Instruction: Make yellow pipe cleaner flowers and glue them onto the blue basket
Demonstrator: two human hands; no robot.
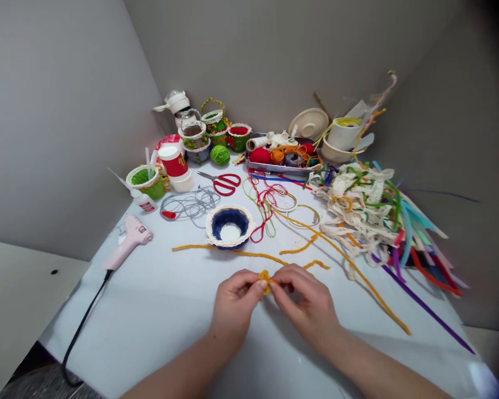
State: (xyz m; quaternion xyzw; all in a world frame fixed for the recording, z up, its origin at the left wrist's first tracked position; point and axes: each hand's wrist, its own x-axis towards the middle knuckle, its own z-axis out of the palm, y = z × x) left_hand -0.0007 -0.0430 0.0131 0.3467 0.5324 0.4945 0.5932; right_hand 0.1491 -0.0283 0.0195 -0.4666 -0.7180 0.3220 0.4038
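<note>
Near the front middle of the table, my left hand (238,302) pinches a small looped orange pipe cleaner (265,275) between thumb and finger. My right hand (305,305) is closed on the other side of the same piece, its fingertips close to the left ones. The fingers hide part of the bent shape. Just beyond my hands lie a long orange pipe cleaner (258,254) and short orange pieces (299,247). A dark blue bowl-like basket (229,226) with a white lace rim stands behind them.
A pink glue gun (128,241) with a black cord lies at left. Red-handled scissors (225,183) and tangled grey cord (191,204) lie farther back. Lace and pipe cleaners pile up (361,205) at right. A metal tray (289,168) with yarn balls stands at the back.
</note>
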